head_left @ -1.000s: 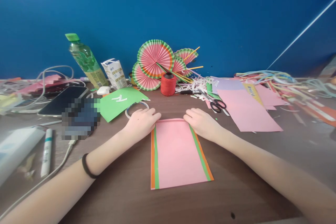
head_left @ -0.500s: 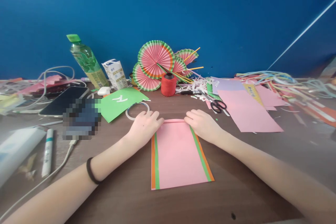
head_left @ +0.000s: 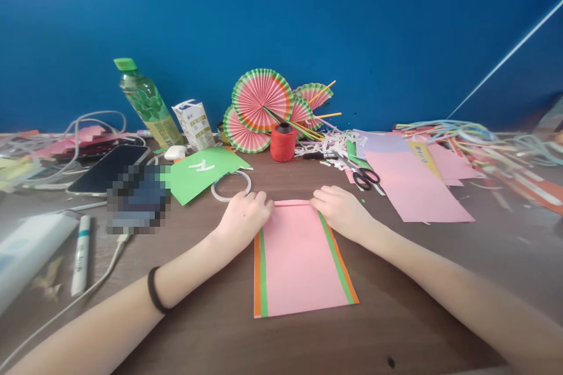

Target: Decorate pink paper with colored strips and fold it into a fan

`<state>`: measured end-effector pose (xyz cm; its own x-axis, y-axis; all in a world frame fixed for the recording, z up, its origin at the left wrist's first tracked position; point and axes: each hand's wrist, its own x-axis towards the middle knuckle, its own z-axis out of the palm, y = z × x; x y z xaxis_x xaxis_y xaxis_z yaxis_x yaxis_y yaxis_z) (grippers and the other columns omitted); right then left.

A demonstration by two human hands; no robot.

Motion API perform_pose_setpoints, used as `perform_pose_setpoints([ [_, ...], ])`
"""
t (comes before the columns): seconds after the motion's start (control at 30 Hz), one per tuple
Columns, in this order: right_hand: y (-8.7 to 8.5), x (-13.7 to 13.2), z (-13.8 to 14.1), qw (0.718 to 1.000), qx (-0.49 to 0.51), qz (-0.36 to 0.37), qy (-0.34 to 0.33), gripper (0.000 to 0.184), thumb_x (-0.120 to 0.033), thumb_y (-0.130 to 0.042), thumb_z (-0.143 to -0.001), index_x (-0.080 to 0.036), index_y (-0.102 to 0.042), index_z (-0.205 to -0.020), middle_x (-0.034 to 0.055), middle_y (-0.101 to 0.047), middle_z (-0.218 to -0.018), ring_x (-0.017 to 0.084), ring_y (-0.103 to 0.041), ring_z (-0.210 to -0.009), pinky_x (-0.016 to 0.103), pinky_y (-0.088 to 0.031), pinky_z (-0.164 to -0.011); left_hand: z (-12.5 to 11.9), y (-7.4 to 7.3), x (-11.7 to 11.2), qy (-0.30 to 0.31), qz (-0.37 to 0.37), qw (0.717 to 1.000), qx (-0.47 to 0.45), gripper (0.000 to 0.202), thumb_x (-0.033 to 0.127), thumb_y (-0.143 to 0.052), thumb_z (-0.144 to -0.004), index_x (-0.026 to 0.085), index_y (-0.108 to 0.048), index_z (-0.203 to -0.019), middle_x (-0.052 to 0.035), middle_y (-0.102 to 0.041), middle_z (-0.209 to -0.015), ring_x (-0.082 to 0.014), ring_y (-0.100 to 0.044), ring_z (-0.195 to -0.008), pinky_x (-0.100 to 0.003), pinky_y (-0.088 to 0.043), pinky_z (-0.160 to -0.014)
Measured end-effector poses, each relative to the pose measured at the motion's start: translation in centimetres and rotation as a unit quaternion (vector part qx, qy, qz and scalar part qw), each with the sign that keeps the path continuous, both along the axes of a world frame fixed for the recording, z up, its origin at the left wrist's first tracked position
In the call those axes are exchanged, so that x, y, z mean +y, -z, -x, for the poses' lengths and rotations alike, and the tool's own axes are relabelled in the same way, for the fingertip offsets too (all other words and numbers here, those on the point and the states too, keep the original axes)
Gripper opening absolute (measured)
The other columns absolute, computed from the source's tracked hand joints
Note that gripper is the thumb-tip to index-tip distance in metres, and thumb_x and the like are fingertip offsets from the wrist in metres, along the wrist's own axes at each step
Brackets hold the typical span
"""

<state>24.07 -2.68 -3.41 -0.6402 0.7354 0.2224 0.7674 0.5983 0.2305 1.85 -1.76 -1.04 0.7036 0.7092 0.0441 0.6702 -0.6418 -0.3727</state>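
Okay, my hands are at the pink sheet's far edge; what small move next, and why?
Perhaps slide your right hand inward along the narrow fold, pressing it down: that hand and your left hand are at the far corners of the pink sheet, leaving the fold's middle uncovered.

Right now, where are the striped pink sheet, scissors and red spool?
Striped pink sheet [head_left: 304, 261], head view: its pink middle.
Scissors [head_left: 356, 171], head view: where handles meet blades.
Red spool [head_left: 282, 145], head view: its red side.

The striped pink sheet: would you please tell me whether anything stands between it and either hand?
Nothing visible does: the left hand and right hand both touch the far end of the striped pink sheet.
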Motion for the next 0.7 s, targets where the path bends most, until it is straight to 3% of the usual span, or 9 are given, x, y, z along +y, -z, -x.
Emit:
perform_pose_setpoints([
  [0.43, -0.9, -0.6, 0.4, 0.998, -0.029, 0.053, 0.034, 0.025, 0.004, -0.043, -0.076, -0.013, -0.062, -0.074, 0.0059, -0.058, -0.073, 0.017, -0.045, -0.068, 0.028, -0.028, -0.061, -0.3, 0.1, -0.6, -0.037, 0.027, 0.999, -0.004, 0.026, -0.007, -0.040, -0.071, 0.011, -0.058, -0.076, -0.0097, -0.058, -0.072, -0.0207, -0.060, -0.063, -0.029, -0.039, -0.053],
  [0.7, -0.7, -1.6, 1.2, 0.996, -0.055, 0.020, 0.060, 0.022, 0.004, -0.047, -0.074, -0.010, -0.063, -0.081, 0.0087, -0.060, -0.074, 0.018, -0.049, -0.069, 0.028, -0.033, -0.061, -0.9, 0.4, -1.6, -0.043, 0.029, 0.999, -0.004, 0.027, -0.010, -0.039, -0.067, 0.006, -0.059, -0.074, -0.0133, -0.059, -0.069, -0.0222, -0.059, -0.062, -0.030, -0.037, -0.051],
])
